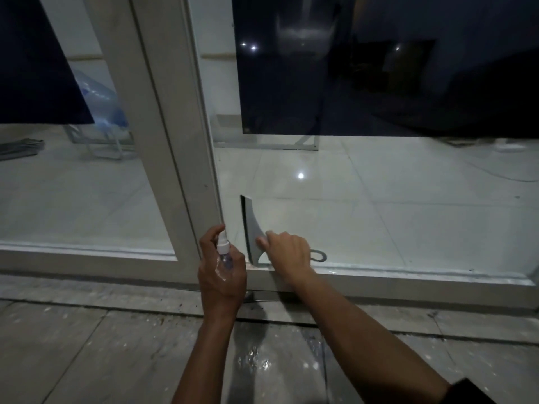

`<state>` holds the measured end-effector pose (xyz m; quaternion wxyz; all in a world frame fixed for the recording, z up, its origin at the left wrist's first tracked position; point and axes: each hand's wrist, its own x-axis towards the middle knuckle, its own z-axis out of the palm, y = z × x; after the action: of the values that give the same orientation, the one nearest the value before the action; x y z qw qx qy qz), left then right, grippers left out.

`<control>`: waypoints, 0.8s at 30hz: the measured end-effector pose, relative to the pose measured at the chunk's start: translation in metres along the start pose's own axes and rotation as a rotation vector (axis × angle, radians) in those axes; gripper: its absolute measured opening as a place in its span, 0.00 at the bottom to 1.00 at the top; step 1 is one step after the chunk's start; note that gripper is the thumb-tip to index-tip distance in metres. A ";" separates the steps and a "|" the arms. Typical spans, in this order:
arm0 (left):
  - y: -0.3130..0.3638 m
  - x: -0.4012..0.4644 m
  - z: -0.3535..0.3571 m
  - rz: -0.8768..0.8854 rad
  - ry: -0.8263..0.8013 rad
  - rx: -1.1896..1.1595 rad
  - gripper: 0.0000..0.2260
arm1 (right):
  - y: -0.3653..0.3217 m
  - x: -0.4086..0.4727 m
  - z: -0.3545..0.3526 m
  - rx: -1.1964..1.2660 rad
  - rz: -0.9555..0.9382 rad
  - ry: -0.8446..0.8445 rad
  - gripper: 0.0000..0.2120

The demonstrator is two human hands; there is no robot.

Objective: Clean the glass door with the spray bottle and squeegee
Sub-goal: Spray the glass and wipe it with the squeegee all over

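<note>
Glass door (379, 217) fills most of the view, w/ a pale frame; the frame post (163, 118) runs top to bottom, leaning left at the top, and is the landmark here. Bottom rail (408, 279) runs right from the post's foot. Floor (87, 354) on the near side of the post is grey, speckled w/ white spots, wet patch below the hands. Thru the glass: pale tiled floor, dark panels above, a light spot reflected right of the post.

Left hand (223, 279) sits at the post's foot, touching or just off its right edge; can't tell which. Its grip is curled round the bottle (224, 253), a small clear sprayer w/ white top, nozzle end up, thumb side near the top.

Right hand (287, 253) is just right of the post, low on the glass, near the rail. Fingers curled round the handle of the squeegee (252, 228), thumb on the head. Blade edge stands near-upright, facing the post, a narrow strip of glass between them. Its lower end is down by the rail. A loop at the handle end shows right of the hand.
</note>
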<state>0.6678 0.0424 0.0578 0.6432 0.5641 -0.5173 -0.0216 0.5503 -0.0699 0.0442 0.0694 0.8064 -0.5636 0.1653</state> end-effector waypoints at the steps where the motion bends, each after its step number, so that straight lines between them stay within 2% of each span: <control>1: -0.001 -0.002 -0.001 -0.002 -0.004 0.003 0.16 | 0.011 -0.002 -0.005 -0.025 0.018 0.049 0.21; 11: 0.007 -0.013 0.011 -0.027 -0.043 -0.004 0.16 | 0.117 -0.062 -0.022 -0.148 0.176 0.095 0.23; 14: 0.010 -0.012 0.012 -0.024 -0.041 -0.024 0.16 | 0.119 -0.070 -0.020 -0.125 0.160 0.128 0.25; 20: 0.022 -0.007 0.020 0.015 -0.070 -0.060 0.17 | 0.063 -0.031 -0.036 0.023 -0.022 0.209 0.30; 22: 0.028 -0.006 0.029 0.028 -0.086 -0.061 0.17 | 0.065 -0.022 -0.048 0.141 0.033 0.260 0.28; 24: 0.036 -0.007 0.037 0.033 -0.101 -0.077 0.17 | 0.082 -0.020 -0.058 0.311 0.194 0.305 0.28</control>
<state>0.6191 0.0331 0.0735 0.6377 0.5284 -0.5573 -0.0592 0.4571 -0.0641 0.0851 0.0124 0.7151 -0.5891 0.3762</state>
